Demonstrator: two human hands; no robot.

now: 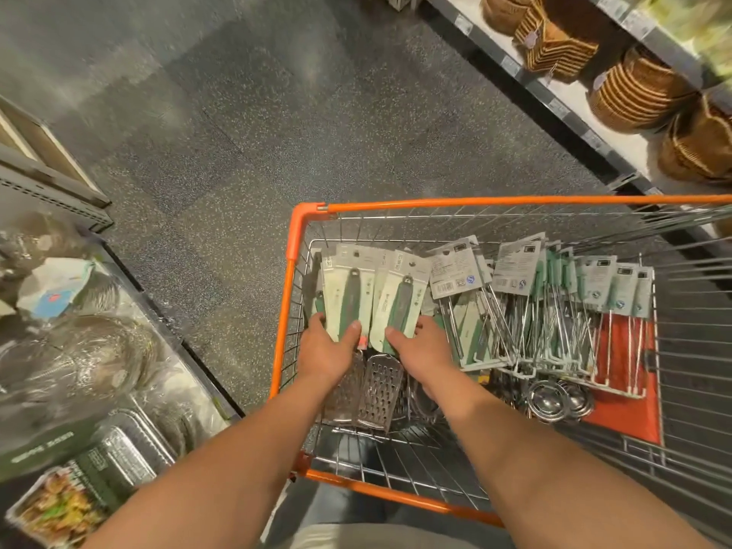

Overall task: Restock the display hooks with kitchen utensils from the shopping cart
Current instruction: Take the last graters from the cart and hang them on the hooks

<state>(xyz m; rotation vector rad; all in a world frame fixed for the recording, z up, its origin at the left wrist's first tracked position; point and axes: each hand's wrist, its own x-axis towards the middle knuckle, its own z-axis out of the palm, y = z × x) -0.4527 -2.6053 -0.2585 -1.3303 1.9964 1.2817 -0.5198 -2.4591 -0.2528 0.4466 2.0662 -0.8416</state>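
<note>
Two bare hands reach down into the shopping cart point(291, 247), whose orange rim frames wire walls on all sides. Beyond the cart's far rim the speckled floor point(237, 112) lies open between a shelf of woven baskets point(633, 93) on the right and a low shelf of foil trays point(126, 449) and wrapped bowls on the left. Inside the cart, the near left corner shows bare wire.

The left hand point(326, 350) grips the lower end of one grater pack point(344, 295), thumb curled over the front and fingers at its left edge. The right hand point(422, 346) grips a second grater pack point(398, 299) just beside it, thumb on the card and fingers round its right edge. Both packs lie flat at the cart's far left, their metal grater blades point(376, 390) showing below the wrists. To the right, a crowded row of carded whisks and ladles point(554, 311) fills the rest of the cart, resting on a red panel point(622, 410).
</note>
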